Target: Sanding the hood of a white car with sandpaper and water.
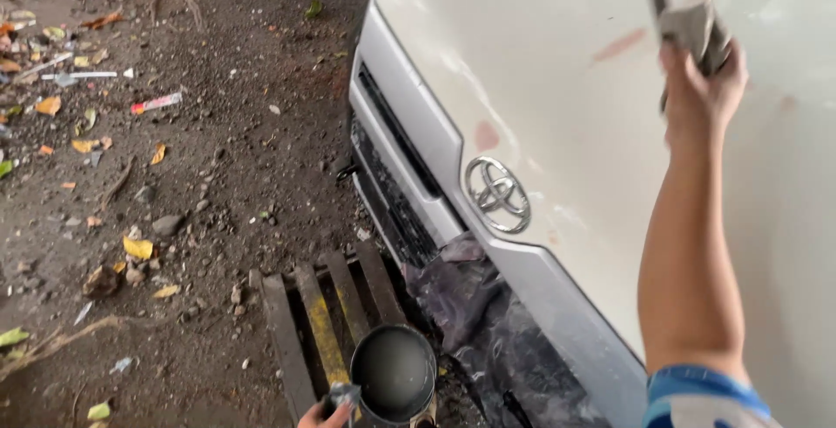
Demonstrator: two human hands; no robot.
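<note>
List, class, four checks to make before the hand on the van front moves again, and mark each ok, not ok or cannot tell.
1. Right hand grips the grey sheet: ok.
2. Sheet lies flat on the white van front: cannot tell.
3. Left hand has hold of the dark tin: cannot tell, mostly cut off.
4. Tin stands upright: ok.
5. Reddish patches all gone: not ok.

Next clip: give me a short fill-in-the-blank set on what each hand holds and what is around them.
1. The right hand presses a grey piece of sandpaper against the vehicle's white ____.
2. The left hand grips a round, dark ____ by its rim.
3. Beneath the emblem, dark plastic sheeting covers the ____.
4. The ground is strewn with fallen ____.

Missing words: hood; can; bumper; leaves
</note>
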